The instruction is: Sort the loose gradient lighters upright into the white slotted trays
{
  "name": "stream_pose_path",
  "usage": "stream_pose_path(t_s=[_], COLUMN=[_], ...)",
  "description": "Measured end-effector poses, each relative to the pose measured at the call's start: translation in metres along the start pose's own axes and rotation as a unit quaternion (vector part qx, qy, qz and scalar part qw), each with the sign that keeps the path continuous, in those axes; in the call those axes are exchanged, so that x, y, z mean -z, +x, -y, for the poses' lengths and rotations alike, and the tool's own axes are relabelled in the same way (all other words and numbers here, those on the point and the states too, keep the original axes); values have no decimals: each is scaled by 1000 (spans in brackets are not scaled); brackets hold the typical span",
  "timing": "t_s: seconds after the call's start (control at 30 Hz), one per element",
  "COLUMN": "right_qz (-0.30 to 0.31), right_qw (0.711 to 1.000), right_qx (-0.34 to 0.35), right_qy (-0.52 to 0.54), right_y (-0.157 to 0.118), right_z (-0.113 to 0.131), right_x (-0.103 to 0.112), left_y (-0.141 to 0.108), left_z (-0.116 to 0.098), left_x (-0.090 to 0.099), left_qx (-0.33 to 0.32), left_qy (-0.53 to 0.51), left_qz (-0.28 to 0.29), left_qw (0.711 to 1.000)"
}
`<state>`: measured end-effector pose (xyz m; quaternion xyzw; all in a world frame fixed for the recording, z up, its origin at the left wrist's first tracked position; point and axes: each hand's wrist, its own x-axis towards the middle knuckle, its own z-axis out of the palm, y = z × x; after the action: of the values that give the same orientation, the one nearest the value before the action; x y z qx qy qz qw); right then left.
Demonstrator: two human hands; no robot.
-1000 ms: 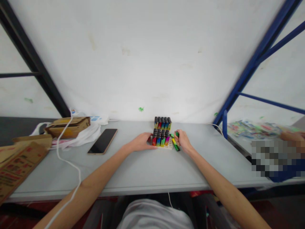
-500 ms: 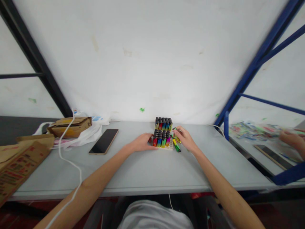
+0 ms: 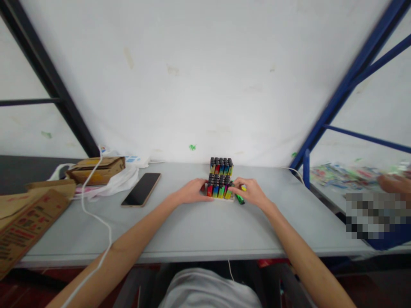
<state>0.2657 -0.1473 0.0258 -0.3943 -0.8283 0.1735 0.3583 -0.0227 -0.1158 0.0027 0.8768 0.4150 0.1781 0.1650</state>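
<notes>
A block of colourful lighters [image 3: 220, 188] with black tops stands upright in a pale tray [image 3: 231, 199] in the middle of the table. My left hand [image 3: 192, 191] grips the left end of this tray, thumb along the front and fingers behind. At the right end, my right hand [image 3: 253, 191] pinches a lighter [image 3: 233, 184], mostly hidden by the fingers, against the row. Under that hand lies a loose green lighter [image 3: 240, 199], and a bit of yellow [image 3: 243, 187] shows beside the fingers. Directly behind stands a second block of lighters [image 3: 221, 165].
A phone [image 3: 141, 190] lies to the left. Further left are cardboard boxes [image 3: 96, 171], white plastic bags [image 3: 123, 182] and a white cable [image 3: 84, 201]. Beyond a blue frame [image 3: 306, 169] at right, a co-worker's hand [image 3: 394, 184] is over a colourful pile [image 3: 340, 174].
My right hand has moved down and left with the lighter, from beside the tray to its right end. My left hand keeps its hold. The co-worker's hand has shifted slightly.
</notes>
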Motion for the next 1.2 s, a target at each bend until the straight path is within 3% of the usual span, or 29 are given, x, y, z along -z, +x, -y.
stream_pose_path(t_s=[0.3,0.43,0.67,0.8,0.97,1.1,1.2], right_qz=[19,59,103,113,70,-62,-59], right_qw=[1000,998,994,990,992,986,979], right_qx=[16,6,14,32,-2,-53,-38], right_qy=[3,5,-28,-81,-108,-146,-190], right_y=[-1,0,4,5,6,3,1], right_z=[-2,-2,-2,-1,-8,-39,-67], right_x=[-1,-1,7,-1,1,19,22], left_y=[-1,-1,-1,-1,-1,-1,-1], left_z=[-1,-2,-4,-2,-1,-3,-4], left_x=[1,1,3,2,2,3,4], left_qx=[0,5,0,-5,-7,-2,0], left_qy=[-11,-7,-13,-12,-15,-15,-17], left_qz=[-11,-9,-7,-9,-13,-13,-9], left_qw=[1000,1000,1000,1000,1000,1000,1000])
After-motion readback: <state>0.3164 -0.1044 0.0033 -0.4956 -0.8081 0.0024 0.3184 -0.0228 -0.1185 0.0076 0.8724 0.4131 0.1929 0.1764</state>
